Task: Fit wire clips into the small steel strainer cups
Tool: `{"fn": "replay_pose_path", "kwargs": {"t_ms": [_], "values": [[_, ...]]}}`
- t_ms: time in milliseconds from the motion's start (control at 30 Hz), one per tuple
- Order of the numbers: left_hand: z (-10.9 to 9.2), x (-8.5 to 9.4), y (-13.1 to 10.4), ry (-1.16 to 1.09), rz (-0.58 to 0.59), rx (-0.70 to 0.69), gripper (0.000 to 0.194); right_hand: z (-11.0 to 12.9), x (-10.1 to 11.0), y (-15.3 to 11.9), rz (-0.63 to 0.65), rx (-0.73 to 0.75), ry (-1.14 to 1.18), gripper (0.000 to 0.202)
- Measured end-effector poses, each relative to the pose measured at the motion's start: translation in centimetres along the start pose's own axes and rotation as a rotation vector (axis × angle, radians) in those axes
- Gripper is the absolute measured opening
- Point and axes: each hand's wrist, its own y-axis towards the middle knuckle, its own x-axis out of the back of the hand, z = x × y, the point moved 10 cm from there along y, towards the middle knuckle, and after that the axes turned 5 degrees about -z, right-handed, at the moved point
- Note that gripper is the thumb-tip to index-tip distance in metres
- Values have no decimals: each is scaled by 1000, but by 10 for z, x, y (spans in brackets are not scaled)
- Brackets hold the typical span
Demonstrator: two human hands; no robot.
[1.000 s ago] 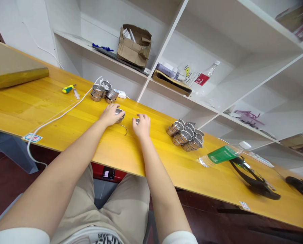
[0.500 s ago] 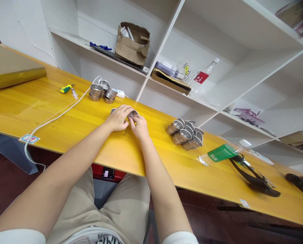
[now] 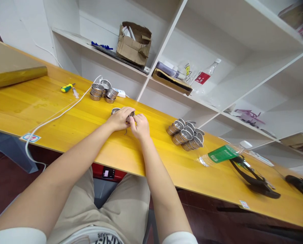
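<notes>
Between my hands, just above the yellow table [image 3: 156, 159], is a small perforated metal strainer cup [image 3: 130, 117]. My left hand [image 3: 121, 118] wraps round it from the left, and the fingers of my right hand [image 3: 140, 126] press on its right side. Much of the cup is hidden by the fingers. Behind my left hand another metal cup [image 3: 115, 110] shows its rim. A thin dark wire or hook [image 3: 126, 131] lies under the hands on the tabletop.
Stacked strainer cups [image 3: 97, 89] stand at the back left, and a larger cluster [image 3: 185, 134] is on the right. A screwdriver [image 3: 67, 88], a white cable [image 3: 62, 115], a green-labelled bottle [image 3: 223, 153] and a black strap [image 3: 255, 181] lie about. White shelves [image 3: 164, 37] rise behind.
The cup between my hands has tilted and turned, and my right fingers have shifted over its side. More of the cup behind my left hand shows now.
</notes>
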Motion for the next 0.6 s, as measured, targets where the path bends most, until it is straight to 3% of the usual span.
{"fn": "replay_pose_path", "kwargs": {"t_ms": [200, 400, 600], "values": [[-3, -4, -2, -45, 5, -22, 56, -9, 2, 1, -62, -62, -3, 46], [-11, -9, -5, -85, -2, -54, 74, -33, -2, 0, -119, -241, 64, 50], [-15, -11, -3, -54, 21, 11, 56, -46, 7, -4, -259, -387, 185, 53]]}}
